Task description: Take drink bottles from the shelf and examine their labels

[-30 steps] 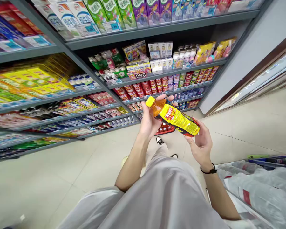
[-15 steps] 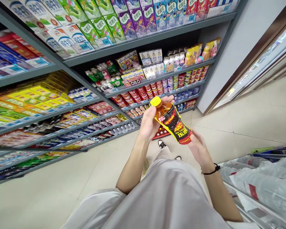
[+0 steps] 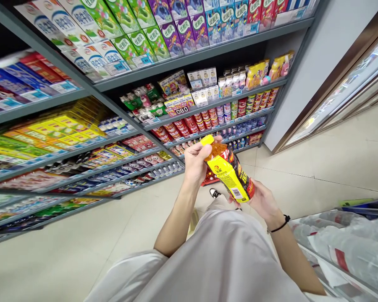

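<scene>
Between my two hands I hold a drink bottle (image 3: pixel 231 174) with a yellow cap and a black, red and yellow label. It lies tilted, cap to the upper left and base to the lower right. My left hand (image 3: pixel 195 161) is closed around the neck, thumb just below the cap. At the base, my right hand (image 3: pixel 264 199) grips the bottle, its fingers partly hidden underneath. A yellow label panel with a barcode faces up toward me. A dark band circles my right wrist.
Shelves of milk cartons (image 3: pixel 141 44), small bottles and cans (image 3: pixel 195 123) stand ahead and to the left. Large clear bottles (image 3: pixel 355 247) wrapped in plastic lie on a rack at the lower right. Pale floor tiles (image 3: pixel 138 226) run between, and a glass-fronted cabinet (image 3: pixel 337 84) stands at the right.
The bottle has been rotated about its length, so the yellow barcode panel now faces up instead of the black front label. Both hands have kept hold, slightly lower in view.
</scene>
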{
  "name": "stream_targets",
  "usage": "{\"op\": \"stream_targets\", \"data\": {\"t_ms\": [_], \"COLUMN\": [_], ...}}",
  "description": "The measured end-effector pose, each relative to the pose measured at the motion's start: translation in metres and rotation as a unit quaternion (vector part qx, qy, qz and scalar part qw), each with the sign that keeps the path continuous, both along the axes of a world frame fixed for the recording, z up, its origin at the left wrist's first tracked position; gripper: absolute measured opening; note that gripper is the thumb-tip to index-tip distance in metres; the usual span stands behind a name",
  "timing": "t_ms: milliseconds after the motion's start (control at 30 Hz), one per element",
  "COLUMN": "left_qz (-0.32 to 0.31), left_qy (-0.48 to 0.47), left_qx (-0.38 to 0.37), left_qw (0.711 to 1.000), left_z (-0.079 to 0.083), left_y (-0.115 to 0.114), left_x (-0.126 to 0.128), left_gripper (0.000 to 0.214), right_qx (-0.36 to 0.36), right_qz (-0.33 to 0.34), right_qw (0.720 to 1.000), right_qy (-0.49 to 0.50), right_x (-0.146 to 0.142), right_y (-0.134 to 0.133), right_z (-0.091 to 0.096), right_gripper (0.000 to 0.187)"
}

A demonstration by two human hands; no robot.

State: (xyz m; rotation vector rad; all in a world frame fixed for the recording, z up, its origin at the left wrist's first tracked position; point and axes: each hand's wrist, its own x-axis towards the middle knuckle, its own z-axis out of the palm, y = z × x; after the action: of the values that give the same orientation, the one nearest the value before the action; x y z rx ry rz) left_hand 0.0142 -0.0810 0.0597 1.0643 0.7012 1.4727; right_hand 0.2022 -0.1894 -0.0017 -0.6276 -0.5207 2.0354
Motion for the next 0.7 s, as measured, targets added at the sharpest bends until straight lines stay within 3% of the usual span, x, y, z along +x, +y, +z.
{"op": "stream_targets", "data": {"t_ms": [333,467,700], "left_qz": [0.062,0.078,0.043], "left_qy": [-0.010,-0.019,-0.026], "left_qx": [-0.063,-0.087,-0.090], "left_qw": [0.996,0.993,0.995], "left_z": [0.012,0.008,0.004], "left_y": [0.003,0.006,0.007], "left_x": [0.002,-0.001,-0.003], "left_gripper": [0.038,0.041,0.038], "right_qx": [0.069,0.080,0.055], "right_qz": [0.053,0.030,-0.018], "right_qw": [0.995,0.993,0.994], "right_qy": [-0.056,-0.076,-0.088], "right_x": [0.000,-0.002,-0.005], "right_y": [0.010,0.011,0.014], "right_z": [0.005,0.002,0.000], "right_gripper": [0.041,0.040,0.042]}}
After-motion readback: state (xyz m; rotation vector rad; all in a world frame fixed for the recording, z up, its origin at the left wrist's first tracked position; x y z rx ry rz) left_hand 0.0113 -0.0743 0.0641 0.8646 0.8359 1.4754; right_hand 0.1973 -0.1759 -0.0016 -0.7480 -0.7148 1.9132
